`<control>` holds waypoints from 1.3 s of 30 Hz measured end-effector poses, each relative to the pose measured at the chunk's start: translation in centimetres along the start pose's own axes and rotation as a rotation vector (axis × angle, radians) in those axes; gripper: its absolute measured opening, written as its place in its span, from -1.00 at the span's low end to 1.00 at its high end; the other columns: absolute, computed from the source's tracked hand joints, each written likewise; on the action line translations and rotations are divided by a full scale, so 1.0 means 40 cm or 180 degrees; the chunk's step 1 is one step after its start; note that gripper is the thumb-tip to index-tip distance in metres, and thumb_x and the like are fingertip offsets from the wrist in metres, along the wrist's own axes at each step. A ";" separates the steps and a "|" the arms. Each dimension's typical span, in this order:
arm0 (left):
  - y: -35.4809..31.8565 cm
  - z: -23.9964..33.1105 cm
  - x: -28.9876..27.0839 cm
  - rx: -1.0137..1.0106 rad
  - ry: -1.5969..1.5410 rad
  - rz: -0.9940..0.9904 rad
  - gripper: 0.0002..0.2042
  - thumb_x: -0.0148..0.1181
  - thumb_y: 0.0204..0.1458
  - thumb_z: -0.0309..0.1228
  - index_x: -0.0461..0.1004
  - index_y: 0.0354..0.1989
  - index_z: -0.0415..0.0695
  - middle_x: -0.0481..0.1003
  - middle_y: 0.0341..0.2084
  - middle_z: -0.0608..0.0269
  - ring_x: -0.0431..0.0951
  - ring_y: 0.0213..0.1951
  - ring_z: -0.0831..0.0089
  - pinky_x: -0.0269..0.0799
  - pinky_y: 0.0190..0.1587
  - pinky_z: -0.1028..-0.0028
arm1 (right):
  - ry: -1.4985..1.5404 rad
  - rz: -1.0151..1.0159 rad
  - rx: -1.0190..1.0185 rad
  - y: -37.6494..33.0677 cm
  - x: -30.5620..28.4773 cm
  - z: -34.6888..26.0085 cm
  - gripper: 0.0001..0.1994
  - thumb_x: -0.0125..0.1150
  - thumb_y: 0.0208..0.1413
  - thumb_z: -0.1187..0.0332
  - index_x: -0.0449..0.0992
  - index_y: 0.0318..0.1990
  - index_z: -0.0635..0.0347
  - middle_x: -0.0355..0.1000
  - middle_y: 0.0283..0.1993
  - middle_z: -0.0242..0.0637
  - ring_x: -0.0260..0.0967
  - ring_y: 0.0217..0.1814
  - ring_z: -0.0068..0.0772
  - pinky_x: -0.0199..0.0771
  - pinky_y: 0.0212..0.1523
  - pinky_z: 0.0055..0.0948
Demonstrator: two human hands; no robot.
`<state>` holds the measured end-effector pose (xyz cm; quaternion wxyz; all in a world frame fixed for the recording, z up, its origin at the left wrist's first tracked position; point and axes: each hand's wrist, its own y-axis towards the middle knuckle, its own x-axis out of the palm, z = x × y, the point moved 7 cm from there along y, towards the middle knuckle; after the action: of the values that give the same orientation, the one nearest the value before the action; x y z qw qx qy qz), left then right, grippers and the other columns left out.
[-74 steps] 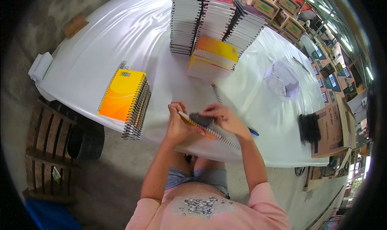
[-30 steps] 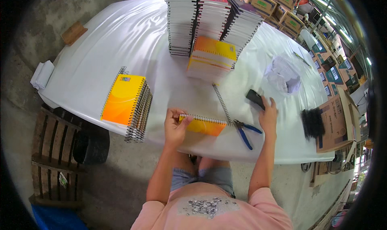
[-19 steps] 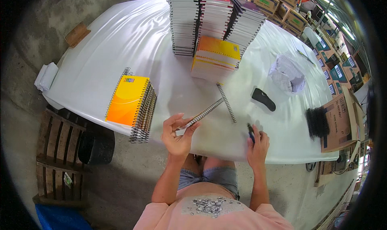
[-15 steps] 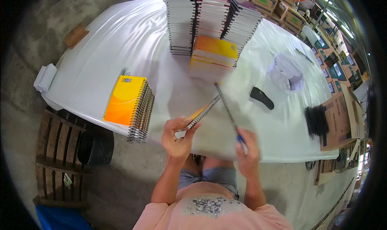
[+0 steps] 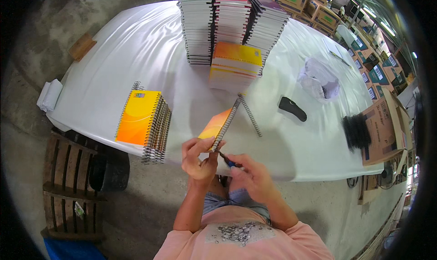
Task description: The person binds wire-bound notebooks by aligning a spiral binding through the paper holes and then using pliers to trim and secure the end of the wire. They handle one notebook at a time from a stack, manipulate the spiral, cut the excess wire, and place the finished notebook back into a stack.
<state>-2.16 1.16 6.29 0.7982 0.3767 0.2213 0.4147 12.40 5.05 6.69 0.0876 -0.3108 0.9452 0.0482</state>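
My left hand (image 5: 199, 157) holds an orange spiral-bound notebook (image 5: 218, 125) on edge, its wire spine turned toward me. My right hand (image 5: 251, 177) grips blue-handled pliers (image 5: 229, 161) whose tip meets the near end of the spine. A loose wire coil (image 5: 251, 115) lies on the white table (image 5: 123, 55) just beyond the notebook. A stack of finished orange notebooks (image 5: 144, 123) sits to my left.
Tall stacks of unbound notebooks (image 5: 232, 25) stand at the far side, with a shorter orange-topped pile (image 5: 234, 68) in front. A black object (image 5: 292, 109), a crumpled plastic bag (image 5: 318, 79), black coils (image 5: 356, 131) and a cardboard box (image 5: 387, 128) lie right. A wooden pallet (image 5: 68, 187) is left below.
My right hand picked up the pliers from the table and brought them to the notebook's spine. My left hand tilted the notebook up on edge.
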 end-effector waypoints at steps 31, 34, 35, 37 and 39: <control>0.244 -0.128 -0.377 -0.0963 0.1452 0.0854 -0.85 0.21 0.01 -0.46 0.42 -0.33 -0.28 0.46 -0.42 0.27 0.43 -0.36 0.54 0.36 -0.29 0.58 | -0.1576 0.0012 -0.1826 0.527 0.334 -0.171 -0.76 0.15 0.00 0.25 0.53 -0.14 0.00 0.36 -0.20 -0.24 0.29 -0.14 -0.18 0.26 -0.12 -0.20; 0.214 -0.193 -0.380 -0.1209 0.0908 0.0946 -0.82 0.16 0.07 -0.38 0.44 -0.27 -0.26 0.48 -0.38 0.25 0.43 -0.28 0.54 0.33 -0.21 0.54 | -0.1728 0.0510 -0.1709 0.498 0.349 -0.147 -0.71 0.11 0.04 0.25 0.48 -0.07 0.07 0.31 -0.19 -0.22 0.23 -0.06 -0.18 0.25 -0.04 -0.36; 0.201 -0.224 -0.371 -0.1556 0.0146 0.0958 -0.80 0.14 0.08 -0.36 0.45 -0.23 -0.25 0.48 -0.36 0.25 0.42 -0.27 0.54 0.32 -0.18 0.52 | -0.1731 0.0513 -0.1701 0.504 0.353 -0.142 -0.71 0.11 0.04 0.25 0.48 -0.07 0.07 0.31 -0.19 -0.22 0.23 -0.06 -0.18 0.25 -0.04 -0.36; 0.195 -0.233 -0.349 -0.1674 -0.0121 0.0962 -0.79 0.10 0.11 -0.36 0.43 -0.20 -0.26 0.47 -0.31 0.25 0.42 -0.23 0.51 0.30 -0.12 0.50 | -0.0920 0.0252 -0.1544 0.521 0.351 -0.121 -0.73 0.04 0.09 0.27 0.45 -0.05 0.06 0.27 -0.07 -0.21 0.22 -0.02 -0.22 0.25 -0.03 -0.38; 0.194 -0.239 -0.332 -0.1777 -0.0398 0.0938 -0.78 0.06 0.14 -0.35 0.42 -0.17 -0.26 0.47 -0.26 0.24 0.41 -0.19 0.47 0.28 -0.06 0.48 | -0.0749 0.0472 -0.1507 0.513 0.343 -0.117 -0.73 0.05 0.09 0.29 0.44 -0.05 0.07 0.28 -0.10 -0.21 0.24 -0.05 -0.22 0.26 -0.04 -0.37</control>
<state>-19.79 -2.97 7.00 0.8141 0.1960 -0.0075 0.5466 -11.32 12.89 9.36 0.1179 -0.2449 0.9111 0.3098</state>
